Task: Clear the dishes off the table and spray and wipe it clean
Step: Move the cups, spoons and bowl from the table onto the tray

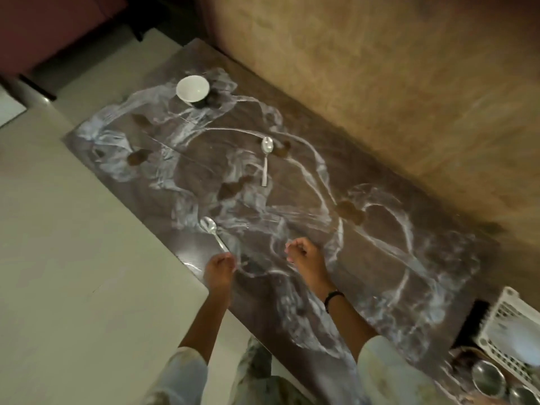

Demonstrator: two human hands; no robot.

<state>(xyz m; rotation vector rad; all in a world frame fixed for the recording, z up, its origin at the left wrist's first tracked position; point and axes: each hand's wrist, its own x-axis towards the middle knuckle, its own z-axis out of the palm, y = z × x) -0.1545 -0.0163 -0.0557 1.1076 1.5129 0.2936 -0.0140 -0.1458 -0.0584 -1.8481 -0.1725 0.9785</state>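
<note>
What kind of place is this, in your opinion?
Probably a home dining or kitchen area: a marble-patterned table with a white bowl, two spoons, brown spills, and a white dish rack beside steel cups.

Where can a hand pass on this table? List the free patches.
Free: the stretch of table right of the right hand, up to the basket; also between the far spoon and the bowl. Crowded: the near spoon, held by the left hand.
</note>
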